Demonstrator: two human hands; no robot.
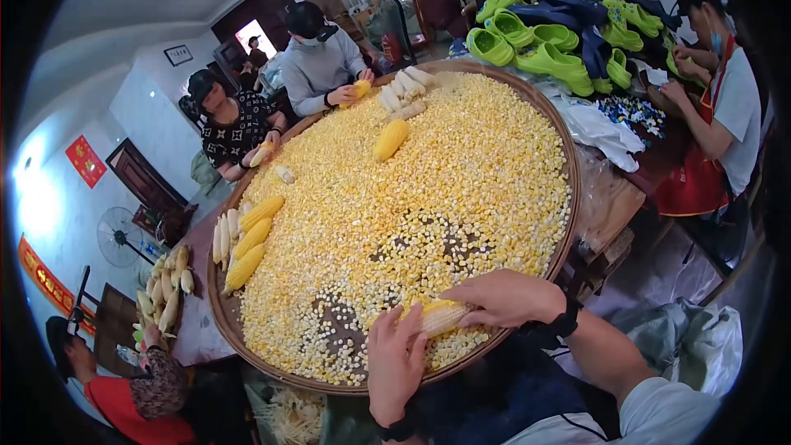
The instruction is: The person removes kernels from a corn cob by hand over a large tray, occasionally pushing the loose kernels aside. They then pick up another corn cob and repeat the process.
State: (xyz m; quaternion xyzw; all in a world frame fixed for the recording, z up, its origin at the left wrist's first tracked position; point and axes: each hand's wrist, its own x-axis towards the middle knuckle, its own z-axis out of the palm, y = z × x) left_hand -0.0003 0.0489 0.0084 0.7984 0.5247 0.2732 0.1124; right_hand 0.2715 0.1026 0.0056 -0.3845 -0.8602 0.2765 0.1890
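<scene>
A half-stripped yellow corn cob (438, 317) sits at six o'clock over the big round woven tray (231, 325) of loose kernels (461, 165). The left hand (395, 363) grips its near end; the right hand (504, 297) is clamped over the other.

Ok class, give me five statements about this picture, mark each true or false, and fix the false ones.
1. The left hand and the right hand both grip one corn cob. True.
2. The round woven tray holds rice. False: it holds loose corn kernels.
3. Green clogs are piled beyond the tray. True.
4. The cob lying alone mid-tray is stripped bare. False: it is covered in yellow kernels.
5. Nobody else is at the tray. False: others sit round it, among them a person in grey holding a cob.
</scene>
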